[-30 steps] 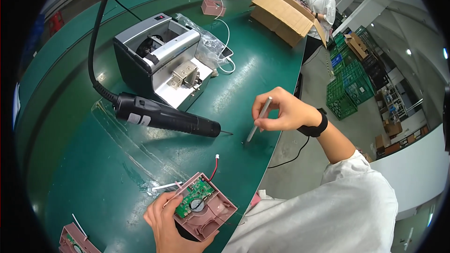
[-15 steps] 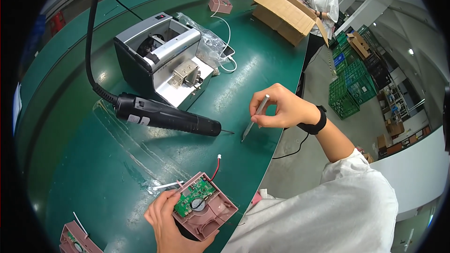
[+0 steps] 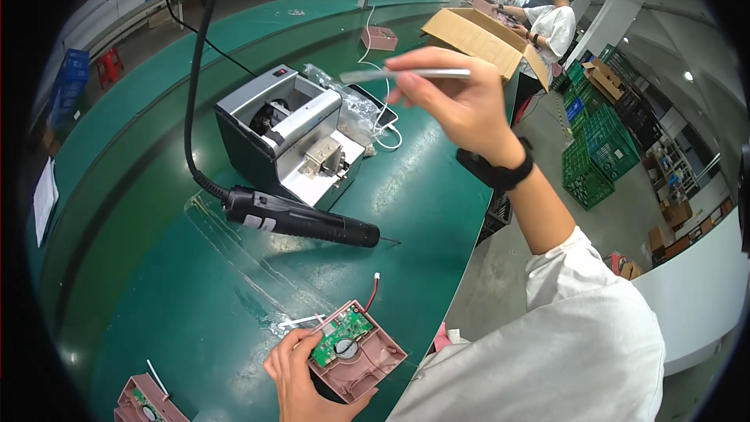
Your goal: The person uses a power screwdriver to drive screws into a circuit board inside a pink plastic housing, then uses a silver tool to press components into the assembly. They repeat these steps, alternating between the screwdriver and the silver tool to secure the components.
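Note:
My left hand (image 3: 301, 379) grips a dusty-pink plastic housing (image 3: 383, 355) by its left and lower edges, near the front of the bench. Inside the housing sit a green circuit board (image 3: 332, 348) and a round silvery part (image 3: 346, 348). A red-and-black lead (image 3: 373, 293) with a white plug sticks up from its far corner. Raised over the bench, my right hand (image 3: 461, 101) pinches a slim silver pen-shaped tool (image 3: 437, 73), held nearly level and pointing left. Its blurred front end hides what kind of tool it is.
A black electric screwdriver (image 3: 312, 223) lies before a grey-and-black machine (image 3: 293, 137). Behind are a clear plastic bag (image 3: 348, 109), a white cable and a pink housing (image 3: 380, 39). Another housing (image 3: 141, 391) is at lower left. A person (image 3: 553, 27) works by a cardboard box (image 3: 469, 35).
My right hand has lifted the silver tool off the bench and swung it from upright to nearly level. The left hand still holds the housing; the whole view has shifted slightly.

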`<state>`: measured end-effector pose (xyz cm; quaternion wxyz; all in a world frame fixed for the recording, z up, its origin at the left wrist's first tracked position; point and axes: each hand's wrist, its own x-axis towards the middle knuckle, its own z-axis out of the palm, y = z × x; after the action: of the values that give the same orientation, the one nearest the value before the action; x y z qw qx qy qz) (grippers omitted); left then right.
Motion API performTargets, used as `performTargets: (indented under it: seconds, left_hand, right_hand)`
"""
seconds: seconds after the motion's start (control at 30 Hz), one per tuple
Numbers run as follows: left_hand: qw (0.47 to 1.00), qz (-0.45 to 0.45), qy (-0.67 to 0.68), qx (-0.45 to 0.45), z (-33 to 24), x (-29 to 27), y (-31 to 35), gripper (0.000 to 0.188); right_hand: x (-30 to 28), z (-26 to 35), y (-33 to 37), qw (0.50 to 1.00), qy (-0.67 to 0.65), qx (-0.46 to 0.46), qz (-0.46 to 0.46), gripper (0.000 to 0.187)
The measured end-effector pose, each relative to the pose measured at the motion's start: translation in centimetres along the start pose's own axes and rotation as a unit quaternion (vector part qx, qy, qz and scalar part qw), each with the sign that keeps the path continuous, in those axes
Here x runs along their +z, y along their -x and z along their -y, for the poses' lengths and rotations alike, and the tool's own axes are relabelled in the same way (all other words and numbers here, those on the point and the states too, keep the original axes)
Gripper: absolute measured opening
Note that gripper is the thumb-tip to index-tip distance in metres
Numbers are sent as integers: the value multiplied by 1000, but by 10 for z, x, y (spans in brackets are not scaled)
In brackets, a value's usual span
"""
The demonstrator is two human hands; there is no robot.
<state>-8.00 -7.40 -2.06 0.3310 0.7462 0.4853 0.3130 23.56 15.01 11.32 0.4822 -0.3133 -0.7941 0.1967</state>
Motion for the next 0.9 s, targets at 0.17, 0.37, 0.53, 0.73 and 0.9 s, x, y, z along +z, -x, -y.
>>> performTargets:
  seconds: [0.17, 0.37, 0.53, 0.73, 0.9]
  left_hand:
    - [998, -14, -33, 45, 11, 9, 0, 112]
    - [999, -29, -42, 17, 10, 9, 4, 103]
    - [999, -19, -36, 17, 9, 9, 0, 98]
    - [999, 11, -38, 15, 14, 10, 0, 101]
    - [1000, -18, -16, -1, 15, 17, 5, 92]
  right_hand:
    - [17, -29, -18, 964, 196, -178, 15, 17]
    - [41, 8, -5, 996, 78, -50, -4, 15]
    - [58, 40, 32, 981, -7, -16, 194, 14]
    - [104, 19, 77, 928, 40, -3, 370, 11]
    - [114, 15, 79, 931, 10, -11, 366, 14]
